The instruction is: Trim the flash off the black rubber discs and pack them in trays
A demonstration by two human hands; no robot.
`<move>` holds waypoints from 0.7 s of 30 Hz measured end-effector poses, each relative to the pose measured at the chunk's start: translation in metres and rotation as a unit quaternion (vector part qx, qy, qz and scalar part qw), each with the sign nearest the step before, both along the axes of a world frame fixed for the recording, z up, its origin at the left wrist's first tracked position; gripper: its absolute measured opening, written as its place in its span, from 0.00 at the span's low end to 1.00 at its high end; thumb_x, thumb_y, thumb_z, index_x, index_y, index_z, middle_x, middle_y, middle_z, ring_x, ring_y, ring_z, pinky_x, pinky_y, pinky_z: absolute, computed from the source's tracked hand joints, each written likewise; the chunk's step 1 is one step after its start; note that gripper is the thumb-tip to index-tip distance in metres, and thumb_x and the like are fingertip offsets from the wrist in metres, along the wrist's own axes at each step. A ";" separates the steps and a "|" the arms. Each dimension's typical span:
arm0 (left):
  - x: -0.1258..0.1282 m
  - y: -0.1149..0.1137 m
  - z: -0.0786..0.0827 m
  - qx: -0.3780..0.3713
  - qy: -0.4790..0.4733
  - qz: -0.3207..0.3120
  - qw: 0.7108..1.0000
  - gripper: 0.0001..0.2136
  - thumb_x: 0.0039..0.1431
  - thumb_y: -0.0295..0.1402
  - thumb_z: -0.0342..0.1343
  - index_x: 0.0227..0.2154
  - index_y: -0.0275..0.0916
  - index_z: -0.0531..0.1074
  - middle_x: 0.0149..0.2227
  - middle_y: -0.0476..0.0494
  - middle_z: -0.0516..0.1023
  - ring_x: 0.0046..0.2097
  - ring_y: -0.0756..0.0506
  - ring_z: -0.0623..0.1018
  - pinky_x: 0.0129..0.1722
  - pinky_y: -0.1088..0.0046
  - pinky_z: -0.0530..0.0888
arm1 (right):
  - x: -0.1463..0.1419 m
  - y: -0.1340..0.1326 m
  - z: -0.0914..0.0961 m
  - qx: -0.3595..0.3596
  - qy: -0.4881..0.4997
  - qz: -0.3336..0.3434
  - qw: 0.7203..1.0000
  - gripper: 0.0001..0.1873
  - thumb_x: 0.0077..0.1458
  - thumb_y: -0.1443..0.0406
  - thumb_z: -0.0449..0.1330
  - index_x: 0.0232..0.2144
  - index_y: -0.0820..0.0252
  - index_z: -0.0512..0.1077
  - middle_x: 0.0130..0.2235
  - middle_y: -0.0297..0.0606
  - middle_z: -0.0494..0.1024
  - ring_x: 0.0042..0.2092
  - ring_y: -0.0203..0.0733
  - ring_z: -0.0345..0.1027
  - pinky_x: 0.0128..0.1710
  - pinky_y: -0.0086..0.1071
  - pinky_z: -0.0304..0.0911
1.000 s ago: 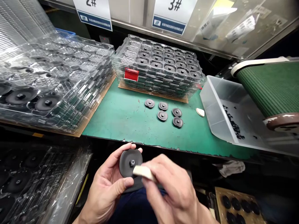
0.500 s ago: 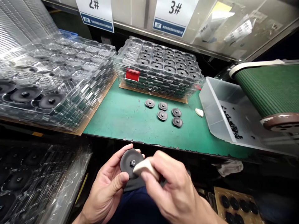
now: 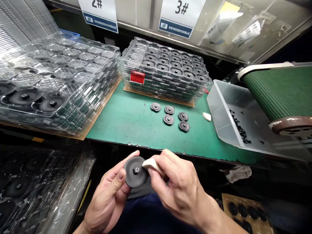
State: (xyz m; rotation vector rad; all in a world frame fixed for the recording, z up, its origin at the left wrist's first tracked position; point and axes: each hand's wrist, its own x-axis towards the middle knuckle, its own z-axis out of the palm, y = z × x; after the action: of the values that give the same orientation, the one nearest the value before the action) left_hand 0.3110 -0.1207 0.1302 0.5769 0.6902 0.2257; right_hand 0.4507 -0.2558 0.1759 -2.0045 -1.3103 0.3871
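My left hand (image 3: 108,198) holds a black round disc (image 3: 135,172) by its rim, with the thumb on its face. A small metal stud or nut stands at the disc's centre. My right hand (image 3: 177,185) pinches a cream wedge-shaped block (image 3: 151,164) and presses it against the disc's upper right edge. Several similar discs (image 3: 169,119) lie on the green mat (image 3: 122,126) ahead of my hands. A second cream block (image 3: 207,116) lies to their right. The disc's back is hidden.
Stacks of clear trays (image 3: 156,87) holding discs stand on cardboard at the back and left (image 3: 97,94). A translucent bin (image 3: 226,110) with black scraps sits right, below a green conveyor belt (image 3: 275,87). A board of discs (image 3: 243,211) lies lower right.
My right hand has moved up and the block has shifted from the disc's lower middle to its upper right edge. My left hand has turned a little, with the disc still in it.
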 end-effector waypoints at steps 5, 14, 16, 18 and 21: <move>0.006 0.000 0.004 -0.032 0.032 0.008 0.999 0.20 0.63 0.43 0.64 0.55 0.43 0.79 0.49 0.40 0.86 0.44 0.43 0.84 0.42 0.74 0.81 | -0.005 0.001 -0.001 -0.022 -0.015 -0.013 1.000 0.09 0.69 0.68 0.53 0.34 0.58 0.68 0.32 0.32 0.65 0.30 0.35 0.58 0.32 0.33 0.51; 0.005 0.008 -0.007 -0.054 -0.018 -0.068 0.996 0.15 0.67 0.40 0.59 0.51 0.41 0.82 0.44 0.41 0.86 0.37 0.47 0.80 0.39 0.72 0.81 | -0.003 0.004 0.001 -0.008 -0.055 0.009 0.998 0.09 0.69 0.69 0.52 0.42 0.59 0.72 0.36 0.35 0.68 0.31 0.37 0.59 0.33 0.33 0.54; 0.005 0.009 -0.006 -0.060 -0.032 -0.071 0.995 0.14 0.66 0.40 0.59 0.50 0.41 0.82 0.46 0.41 0.86 0.38 0.46 0.81 0.39 0.72 0.81 | -0.001 0.005 -0.001 0.006 -0.067 0.012 0.998 0.10 0.70 0.69 0.52 0.46 0.59 0.72 0.37 0.36 0.69 0.34 0.38 0.61 0.36 0.33 0.55; 0.007 0.007 -0.002 -0.053 -0.005 -0.031 0.998 0.15 0.65 0.40 0.61 0.51 0.42 0.81 0.48 0.41 0.86 0.40 0.45 0.83 0.41 0.73 0.81 | -0.003 0.005 -0.002 0.001 -0.056 0.002 0.998 0.08 0.69 0.69 0.52 0.42 0.59 0.71 0.35 0.35 0.67 0.32 0.37 0.59 0.34 0.33 0.54; 0.008 0.002 0.001 -0.026 0.046 0.032 0.998 0.18 0.64 0.41 0.62 0.54 0.41 0.79 0.48 0.42 0.86 0.44 0.45 0.84 0.44 0.77 0.80 | -0.011 0.004 -0.002 -0.015 -0.008 -0.010 1.000 0.10 0.66 0.70 0.53 0.30 0.58 0.64 0.31 0.32 0.62 0.28 0.34 0.53 0.29 0.33 0.50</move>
State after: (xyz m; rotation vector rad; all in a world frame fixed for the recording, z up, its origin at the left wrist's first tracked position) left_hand 0.3193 -0.1190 0.1310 0.5187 0.8034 0.2420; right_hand 0.4393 -0.2516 0.1739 -2.0494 -1.2996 0.3840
